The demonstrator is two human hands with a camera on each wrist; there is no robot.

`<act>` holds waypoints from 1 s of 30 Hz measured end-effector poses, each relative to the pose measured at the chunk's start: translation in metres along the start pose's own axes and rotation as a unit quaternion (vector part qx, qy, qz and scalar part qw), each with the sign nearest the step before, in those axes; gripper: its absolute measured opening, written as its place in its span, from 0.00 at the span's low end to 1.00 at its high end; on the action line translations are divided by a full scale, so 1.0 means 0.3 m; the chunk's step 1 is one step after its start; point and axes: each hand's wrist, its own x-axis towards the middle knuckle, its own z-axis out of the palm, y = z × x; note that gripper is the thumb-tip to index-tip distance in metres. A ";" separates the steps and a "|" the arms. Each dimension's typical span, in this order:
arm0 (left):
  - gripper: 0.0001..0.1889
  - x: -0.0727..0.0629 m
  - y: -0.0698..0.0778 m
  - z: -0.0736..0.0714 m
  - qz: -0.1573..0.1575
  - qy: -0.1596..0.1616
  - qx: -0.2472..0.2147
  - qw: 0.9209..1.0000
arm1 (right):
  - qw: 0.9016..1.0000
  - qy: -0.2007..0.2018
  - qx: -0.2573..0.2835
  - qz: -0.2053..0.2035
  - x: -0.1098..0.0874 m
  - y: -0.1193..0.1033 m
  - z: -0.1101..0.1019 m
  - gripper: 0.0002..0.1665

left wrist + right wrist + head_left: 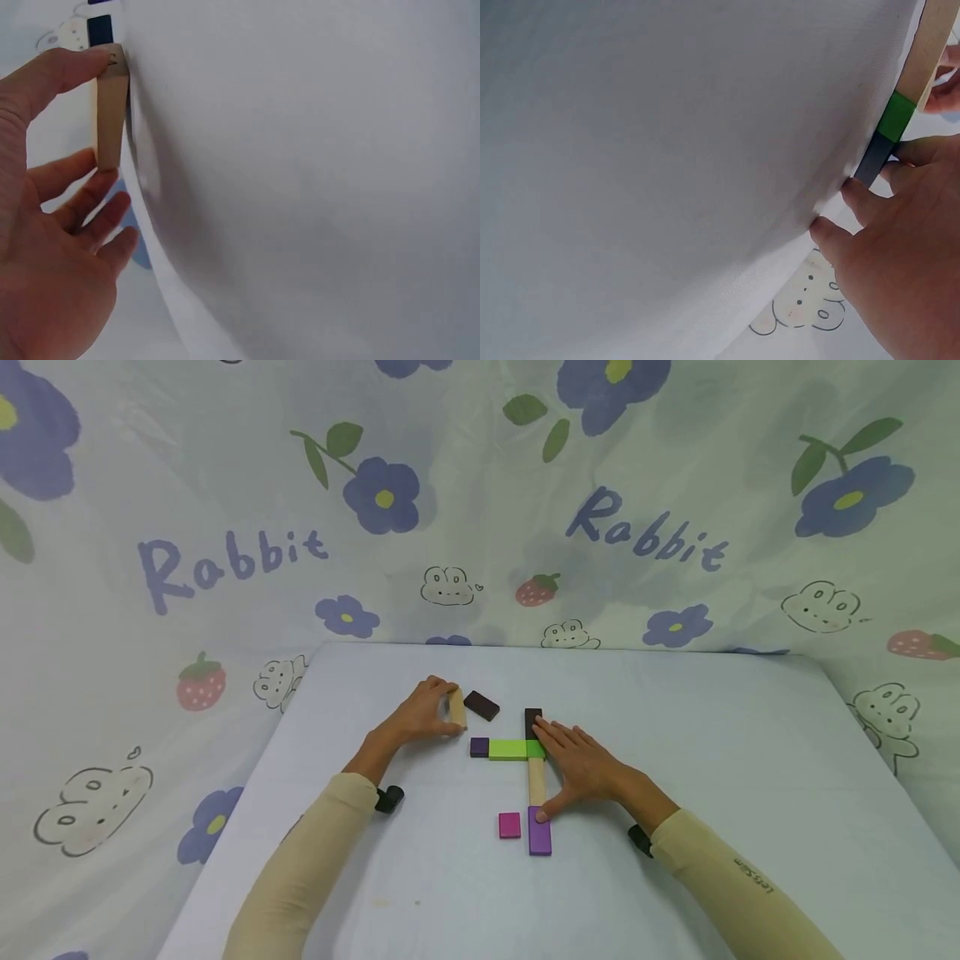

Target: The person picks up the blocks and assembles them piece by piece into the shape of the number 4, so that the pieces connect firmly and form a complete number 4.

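Note:
My left hand [420,712] pinches a plain wooden block [457,708] endwise, thumb on its near end and fingertips at the far one. The left wrist view shows a dark marking on the thumb end of this block [111,112]. My right hand [588,767] lies spread along a column of blocks. Its fingertips rest at the black block [532,718] on top, and its thumb touches the purple block [540,841] at the bottom. Between these sit a small green block [536,749] and a wooden block [537,781]. A lime block [507,750] and a dark purple block [479,747] extend leftward.
A dark brown block [482,706] lies askew just right of the held one. Left of the purple block is a magenta square block [509,826]. The white-covered table [735,760] meets a printed cloth backdrop [480,510] behind and at the sides.

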 end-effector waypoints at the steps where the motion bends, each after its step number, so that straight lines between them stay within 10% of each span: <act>1: 0.43 0.002 0.009 0.000 0.001 -0.002 0.000 1.000 | 1.000 0.000 0.000 0.000 0.001 0.001 0.001 0.86; 30: 0.43 0.031 0.097 0.000 0.046 -0.057 0.004 0.997 | 1.000 -0.003 -0.005 -0.003 -0.001 -0.001 -0.004 0.86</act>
